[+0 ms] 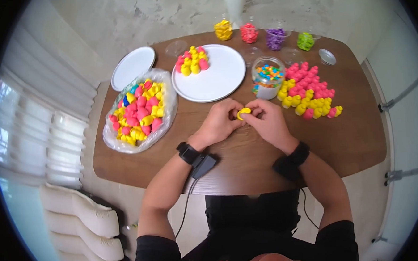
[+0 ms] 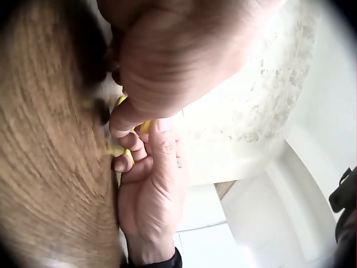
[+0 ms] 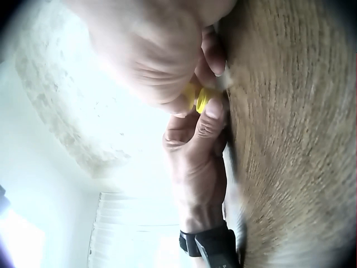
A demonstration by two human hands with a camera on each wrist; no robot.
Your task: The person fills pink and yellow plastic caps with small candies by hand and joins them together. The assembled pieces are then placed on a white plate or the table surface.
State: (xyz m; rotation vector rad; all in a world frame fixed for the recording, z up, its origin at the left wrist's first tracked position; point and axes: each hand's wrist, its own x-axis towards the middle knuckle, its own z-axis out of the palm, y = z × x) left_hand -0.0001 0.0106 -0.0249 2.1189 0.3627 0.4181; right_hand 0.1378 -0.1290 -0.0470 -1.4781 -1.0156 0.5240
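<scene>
Both hands meet over the wooden table (image 1: 248, 152) near its middle, around a small yellow plastic container (image 1: 244, 113). My left hand (image 1: 220, 122) pinches a ridged yellow piece (image 3: 203, 101) between thumb and fingers. In the right wrist view, a second yellow part (image 3: 190, 96) shows beside it, gripped by my right hand (image 1: 269, 122), with a narrow gap between the two. Fingers hide most of both parts. The left wrist view shows yellow bits (image 2: 146, 127) between the curled fingers.
A plastic bag (image 1: 170, 109) of pink and yellow pieces lies left. A white plate (image 1: 227, 82) bears several figures. Right stand a candy jar (image 1: 266, 90) and rows of pink figures (image 1: 305, 80) and yellow figures (image 1: 319, 107). Candy cups, including a purple one (image 1: 275, 39), line the far edge.
</scene>
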